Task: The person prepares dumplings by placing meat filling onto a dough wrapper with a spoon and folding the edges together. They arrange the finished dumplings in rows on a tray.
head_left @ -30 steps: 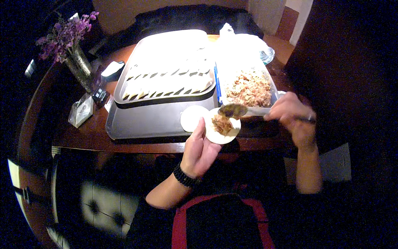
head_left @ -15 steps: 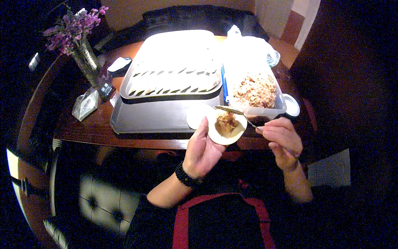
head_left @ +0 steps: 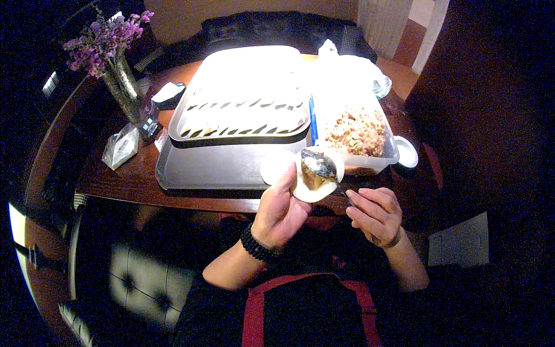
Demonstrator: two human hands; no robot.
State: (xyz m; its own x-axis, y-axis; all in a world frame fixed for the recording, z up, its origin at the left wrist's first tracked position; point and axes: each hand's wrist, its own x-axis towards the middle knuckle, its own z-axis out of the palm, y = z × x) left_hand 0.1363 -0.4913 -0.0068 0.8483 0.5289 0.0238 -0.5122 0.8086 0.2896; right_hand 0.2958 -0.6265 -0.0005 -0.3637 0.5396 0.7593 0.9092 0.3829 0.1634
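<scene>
My left hand [head_left: 281,209] cups a round dough wrapper [head_left: 310,194] with a mound of filling [head_left: 312,180] in its middle. The thumb lies along the wrapper's left edge. My right hand [head_left: 376,216] grips a metal spoon [head_left: 318,164] by its handle, and the spoon's bowl rests over the filling, hiding part of it. Behind the wrapper stands a clear plastic tub [head_left: 392,151] of chopped filling [head_left: 357,132]. Another pale round wrapper [head_left: 274,168] lies on the dark tray [head_left: 225,165], just left of my left thumb.
A light tray [head_left: 178,118] with rows of pale pieces, washed out by glare, sits on the dark tray. A vase of purple flowers [head_left: 122,81] and a clear faceted object [head_left: 120,147] stand at left. A small white round dish [head_left: 406,151] is beside the tub.
My right hand has moved left and down toward me. The spoon has turned, so its bowl now covers the filling in the wrapper. My left hand has hardly moved.
</scene>
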